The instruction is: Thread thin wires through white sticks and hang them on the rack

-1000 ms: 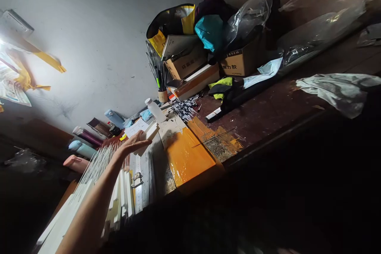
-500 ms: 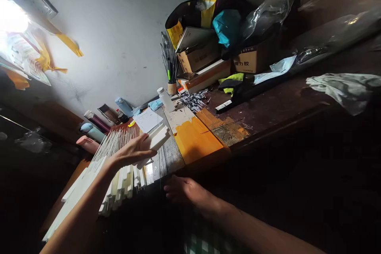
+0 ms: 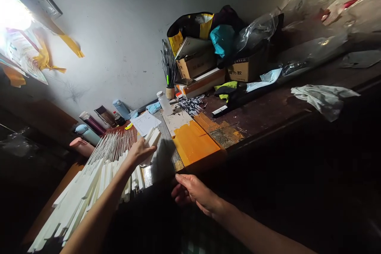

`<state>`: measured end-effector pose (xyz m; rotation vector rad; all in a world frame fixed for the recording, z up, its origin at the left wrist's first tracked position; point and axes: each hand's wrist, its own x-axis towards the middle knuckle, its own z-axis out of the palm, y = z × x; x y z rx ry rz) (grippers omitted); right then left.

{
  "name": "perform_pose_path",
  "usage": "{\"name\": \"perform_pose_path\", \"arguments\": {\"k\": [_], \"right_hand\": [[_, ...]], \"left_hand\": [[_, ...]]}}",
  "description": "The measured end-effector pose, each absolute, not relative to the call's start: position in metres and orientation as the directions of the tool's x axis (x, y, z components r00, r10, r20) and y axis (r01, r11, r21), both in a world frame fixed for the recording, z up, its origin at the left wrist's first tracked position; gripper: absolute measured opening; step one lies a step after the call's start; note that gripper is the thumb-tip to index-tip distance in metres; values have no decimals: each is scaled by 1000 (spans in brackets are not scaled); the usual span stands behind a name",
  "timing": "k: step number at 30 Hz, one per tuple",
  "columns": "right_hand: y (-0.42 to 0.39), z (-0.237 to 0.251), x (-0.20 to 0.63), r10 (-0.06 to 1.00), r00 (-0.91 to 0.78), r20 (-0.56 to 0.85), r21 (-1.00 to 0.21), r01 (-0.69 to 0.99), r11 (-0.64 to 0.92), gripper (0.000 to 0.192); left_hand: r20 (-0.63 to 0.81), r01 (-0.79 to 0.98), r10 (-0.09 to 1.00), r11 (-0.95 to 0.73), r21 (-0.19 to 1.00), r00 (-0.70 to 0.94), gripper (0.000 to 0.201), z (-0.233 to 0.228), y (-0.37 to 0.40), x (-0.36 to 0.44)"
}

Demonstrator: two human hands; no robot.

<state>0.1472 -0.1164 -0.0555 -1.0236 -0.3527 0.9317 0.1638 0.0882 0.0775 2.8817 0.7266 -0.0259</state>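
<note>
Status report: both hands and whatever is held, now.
Left hand gripping white strips above the workbench. Right hand at the bench's near edge, holding nothing visible. More strips fanned beneath; orange sheet alongside.

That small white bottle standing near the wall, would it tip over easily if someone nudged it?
Probably. The white bottle is tall and narrow, standing upright. It looks like thin plastic, so likely light. Once down, its round body could roll towards the paper sheet.
</note>
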Motion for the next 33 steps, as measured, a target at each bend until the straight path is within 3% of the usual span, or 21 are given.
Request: {"name": "perform_pose_path", "arguments": {"k": [7,14,20,26,33], "right_hand": [[-128,-57,147,777,592,-216,-885,-455,101,50],[-130,-57,151,739,645,-194,-913,-395,105,36],[-119,-62,153,731,664,-159,-918,-371,138,39],[-115,-65,154,722,679,-134,-944,-310,116,40],[-119,-57,150,703,704,-100,-984,-177,37,31]], "left_hand": [[-76,546,545,-838,-2,835,51,53,96,182],[-64,568,573,-819,-76,817,60,41,100,180],[-14,588,590,-806,-73,807,60,38,96,178],[24,603,603,-795,-57,797,43,35,90,178],[117,640,641,-767,58,758,34,40,84,175]]}}
